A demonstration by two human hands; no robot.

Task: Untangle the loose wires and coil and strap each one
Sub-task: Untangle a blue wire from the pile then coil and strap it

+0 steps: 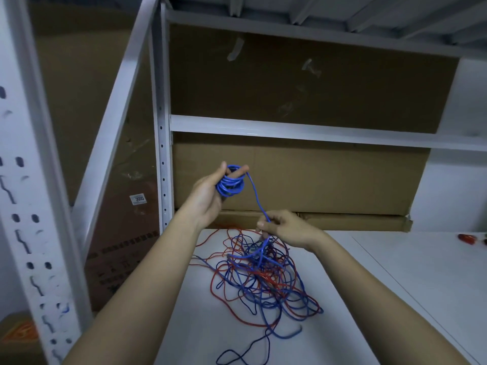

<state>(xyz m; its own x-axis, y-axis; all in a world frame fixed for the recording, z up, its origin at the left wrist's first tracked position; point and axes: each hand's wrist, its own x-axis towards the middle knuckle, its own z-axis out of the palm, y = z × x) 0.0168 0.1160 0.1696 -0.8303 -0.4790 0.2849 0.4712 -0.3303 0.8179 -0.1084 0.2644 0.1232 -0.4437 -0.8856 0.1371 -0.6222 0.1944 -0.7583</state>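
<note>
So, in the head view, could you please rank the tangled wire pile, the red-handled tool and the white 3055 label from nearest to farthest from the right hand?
From the right hand:
1. Tangled wire pile, directly below it on the shelf.
2. White 3055 label, to the left on the cardboard box.
3. Red-handled tool, far right on the shelf.

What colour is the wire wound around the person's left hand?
Blue. The coil in the left hand shows best in the head view.

White metal shelving [290,127] backed by brown cardboard boxes [303,177] — a small red object [467,238] lies far right.
</note>
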